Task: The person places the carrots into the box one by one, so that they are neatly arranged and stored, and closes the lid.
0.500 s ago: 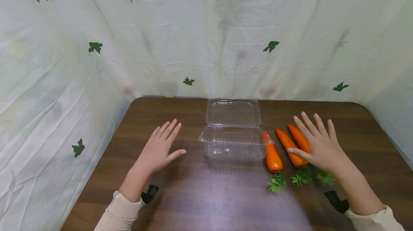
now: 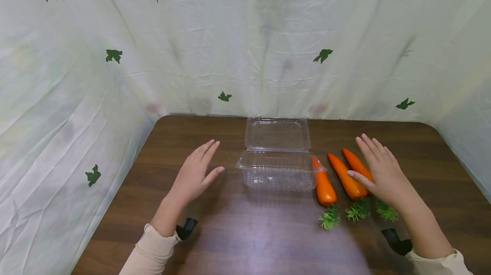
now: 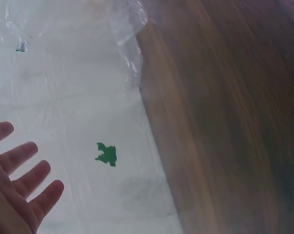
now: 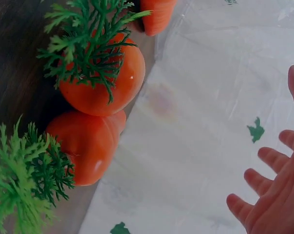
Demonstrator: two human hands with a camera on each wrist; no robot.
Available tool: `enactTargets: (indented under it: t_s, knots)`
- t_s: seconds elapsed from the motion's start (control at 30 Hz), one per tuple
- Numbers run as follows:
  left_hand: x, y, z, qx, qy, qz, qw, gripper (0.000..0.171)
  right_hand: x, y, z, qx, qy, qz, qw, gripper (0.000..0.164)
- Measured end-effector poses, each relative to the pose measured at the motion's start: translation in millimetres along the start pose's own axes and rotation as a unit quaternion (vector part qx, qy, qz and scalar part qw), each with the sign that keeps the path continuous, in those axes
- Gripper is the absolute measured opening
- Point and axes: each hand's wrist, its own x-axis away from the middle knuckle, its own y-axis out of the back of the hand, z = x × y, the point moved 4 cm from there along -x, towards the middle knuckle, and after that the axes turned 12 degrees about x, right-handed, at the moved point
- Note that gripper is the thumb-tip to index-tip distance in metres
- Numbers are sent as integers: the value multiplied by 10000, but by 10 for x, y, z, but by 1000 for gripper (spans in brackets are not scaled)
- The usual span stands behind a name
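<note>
A clear plastic clamshell box (image 2: 278, 177) stands at the middle of the table, its lid (image 2: 277, 134) folded back behind it. Three orange carrots with green tops lie to its right: the nearest carrot (image 2: 325, 189) beside the box, a middle carrot (image 2: 347, 177), and a far carrot (image 2: 356, 163) partly covered by the right hand. My left hand (image 2: 194, 175) hovers left of the box, fingers straight and thumb apart, holding nothing. My right hand (image 2: 383, 175) hovers over the right side of the carrots with straight fingers and holds nothing. Two carrots (image 4: 101, 83) fill the left of the right wrist view.
A brown wooden table (image 2: 245, 241) carries everything. Behind it and on both sides hangs a white curtain (image 2: 230, 44) with green leaf and bird prints. Each wrist wears a dark strap mount (image 2: 186, 229).
Both hands have turned slightly and their fingers have drawn closer together. The left hand has shifted a little to the right. Box and carrots stay where they were.
</note>
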Motion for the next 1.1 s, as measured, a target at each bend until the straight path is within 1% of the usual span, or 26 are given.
enactTargets:
  t_s: [0.1,0.2,0.3,0.37,0.43,0.57,0.7,0.8,0.83,0.9,0.93,0.97,1.07,1.1]
  knots:
    - [-31,-17,-25,346,112,-147,9992,62,10,-3,-15,-137,-23,-138,9998,83]
    - [-54,-58,-35,733,328,-248,9965,59,25,-10,-38,-327,-81,-290,9990,82]
    - [-71,-109,-41,1242,615,-332,9898,56,44,-17,-58,-491,-169,-388,9979,81]
    - [-82,-145,-45,1649,817,-411,9821,54,62,-24,-72,-591,-227,-409,9972,80]
    - [-93,-176,-48,2077,1005,-511,9717,52,75,-32,-83,-673,-310,-392,9965,79]
    - [-129,-235,-57,2855,1268,-649,9477,48,103,-52,-108,-861,-476,-361,9945,76]
    - [-156,-288,-60,3229,1691,-546,9296,49,138,-78,-138,-1014,-588,-454,9921,72]
    - [-162,-318,-67,3349,2039,-358,9192,50,170,-107,-164,-1094,-726,-484,9902,71]
    - [-163,-329,-68,3400,2125,-304,9156,50,181,-118,-173,-1142,-788,-477,9892,71]
    - [-173,-359,-73,3622,2226,-202,9049,50,212,-141,-192,-1238,-934,-434,9869,71]
    - [-176,-373,-75,3763,2270,-159,8981,50,228,-153,-200,-1278,-1001,-412,9859,71]
    - [-180,-388,-77,3931,2316,-119,8898,49,245,-166,-210,-1333,-1078,-393,9844,71]
    - [-187,-442,-74,4539,2463,5,8563,49,302,-204,-232,-1470,-1264,-391,9803,68]
    - [-186,-458,-70,4685,2524,33,8467,49,318,-215,-237,-1509,-1310,-410,9790,68]
